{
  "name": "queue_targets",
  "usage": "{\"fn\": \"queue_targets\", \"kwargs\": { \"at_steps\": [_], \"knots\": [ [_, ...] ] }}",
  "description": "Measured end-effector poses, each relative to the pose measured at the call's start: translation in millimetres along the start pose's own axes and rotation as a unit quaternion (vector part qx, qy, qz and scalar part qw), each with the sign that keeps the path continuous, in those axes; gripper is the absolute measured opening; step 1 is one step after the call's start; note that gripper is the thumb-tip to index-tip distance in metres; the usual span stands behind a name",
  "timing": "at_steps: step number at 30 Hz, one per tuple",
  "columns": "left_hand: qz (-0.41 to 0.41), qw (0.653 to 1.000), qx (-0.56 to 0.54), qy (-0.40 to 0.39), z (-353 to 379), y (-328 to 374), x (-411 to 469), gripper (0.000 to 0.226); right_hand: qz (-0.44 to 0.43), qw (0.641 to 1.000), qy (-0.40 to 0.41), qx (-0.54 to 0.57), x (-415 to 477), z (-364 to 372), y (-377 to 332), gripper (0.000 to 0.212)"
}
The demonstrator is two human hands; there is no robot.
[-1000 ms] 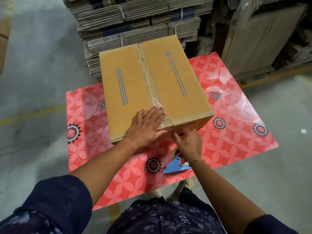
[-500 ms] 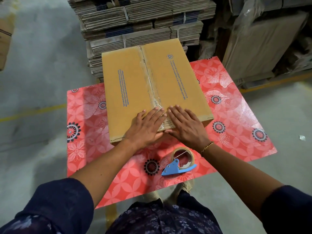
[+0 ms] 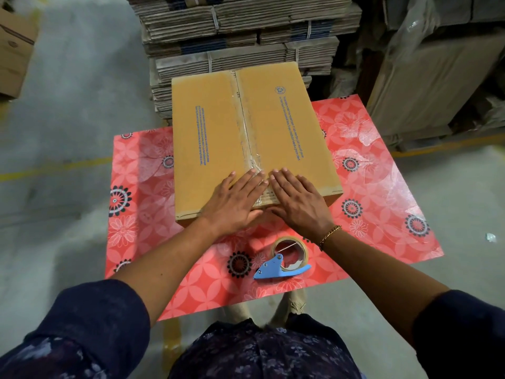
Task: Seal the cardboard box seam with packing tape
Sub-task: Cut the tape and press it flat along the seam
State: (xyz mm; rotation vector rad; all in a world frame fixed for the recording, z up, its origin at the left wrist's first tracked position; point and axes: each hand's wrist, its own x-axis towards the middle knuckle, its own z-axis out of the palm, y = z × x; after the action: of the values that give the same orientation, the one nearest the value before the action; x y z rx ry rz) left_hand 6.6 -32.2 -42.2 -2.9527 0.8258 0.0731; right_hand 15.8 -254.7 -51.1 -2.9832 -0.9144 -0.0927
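L hand & R hand flat on box seam tape.

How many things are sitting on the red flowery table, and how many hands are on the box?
Cardboard box: 1
Tape dispenser with its roll: 1
Hands pressing on the box: 2, the left hand and the right hand
Total: 4, all on or over the red flowery table

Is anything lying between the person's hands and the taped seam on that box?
Nothing visible. The left hand and right hand lie flat on the cardboard box, either side of the seam.
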Motion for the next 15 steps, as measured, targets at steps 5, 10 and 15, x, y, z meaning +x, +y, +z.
{"fn": "queue_targets", "kwargs": {
  "at_steps": [5,10,15],
  "knots": [
    [-0.067,0.997,-0.016,0.022,-4.3,16.2,-9.6,0.078,-0.005,1.0,-0.019,0.004,-1.5,-0.3,1.4,0.076],
    [-0.091,0.996,0.004,0.02,2.0,19.5,-8.1,0.078,-0.013,1.0,-0.02,0.001,-2.6,-0.9,2.9,0.076],
    [-0.091,0.996,0.018,0.001,3.8,19.3,-6.9,0.078,-0.026,1.0,-0.012,0.0,-3.0,1.0,4.9,0.076]
  ]
}}
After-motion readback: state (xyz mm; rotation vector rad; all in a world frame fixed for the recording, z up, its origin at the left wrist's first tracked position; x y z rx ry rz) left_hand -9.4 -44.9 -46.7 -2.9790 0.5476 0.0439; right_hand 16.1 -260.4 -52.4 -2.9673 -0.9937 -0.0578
